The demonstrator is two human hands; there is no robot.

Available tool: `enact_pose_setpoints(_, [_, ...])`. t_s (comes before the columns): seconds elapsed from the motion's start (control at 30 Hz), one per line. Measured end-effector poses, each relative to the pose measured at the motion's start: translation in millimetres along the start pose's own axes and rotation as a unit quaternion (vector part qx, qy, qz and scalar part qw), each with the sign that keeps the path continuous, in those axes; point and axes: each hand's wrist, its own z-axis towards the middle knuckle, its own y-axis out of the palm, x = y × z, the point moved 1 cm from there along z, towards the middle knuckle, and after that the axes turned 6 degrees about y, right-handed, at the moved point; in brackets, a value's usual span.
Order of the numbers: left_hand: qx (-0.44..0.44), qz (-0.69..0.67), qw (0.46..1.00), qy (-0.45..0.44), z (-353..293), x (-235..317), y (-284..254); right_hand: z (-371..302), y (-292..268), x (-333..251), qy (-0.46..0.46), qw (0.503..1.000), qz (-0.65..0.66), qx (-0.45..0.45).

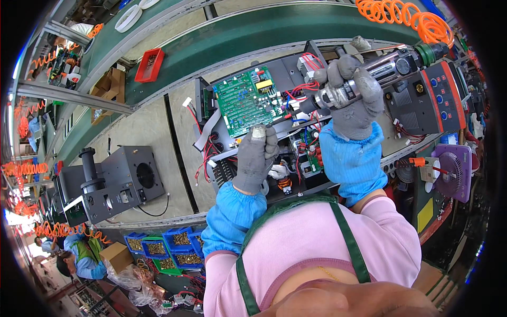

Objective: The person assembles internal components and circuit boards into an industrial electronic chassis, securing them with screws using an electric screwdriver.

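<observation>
My right hand (353,95), in a grey glove, is wrapped round a metal air screwdriver (383,68) lying slanted across the open machine. From its nose a dark bit (280,120) points down-left to my left hand (256,156). That hand, gloved too, has its fingers closed at the bit's tip, by the lower edge of a green circuit board (248,100); what they pinch is hidden. The board lies in a dark metal housing (282,71). Red and blue wires (303,90) run beside it, and more parts and wiring sit in the housing nearer to me.
A second grey housing with a fan (127,179) stands on the left. Blue bins of small metal parts (179,238) are below it. Beyond the bench runs a green conveyor (185,58) with a red tray (149,65). At right are a control panel (441,98) and a purple fan (454,171).
</observation>
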Motion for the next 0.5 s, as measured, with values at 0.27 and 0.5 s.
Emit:
enact_pose_setpoints(0.27, [0.004,0.076,0.997,0.022,2.8,-0.7,1.4,-0.7,-4.2,3.1,-0.005,1.000,-0.006,0.002])
enact_pose_setpoints(0.5, [0.008,0.067,0.998,0.003,5.8,-4.3,-4.8,0.3,-4.1,3.4,0.004,1.000,-0.008,0.002])
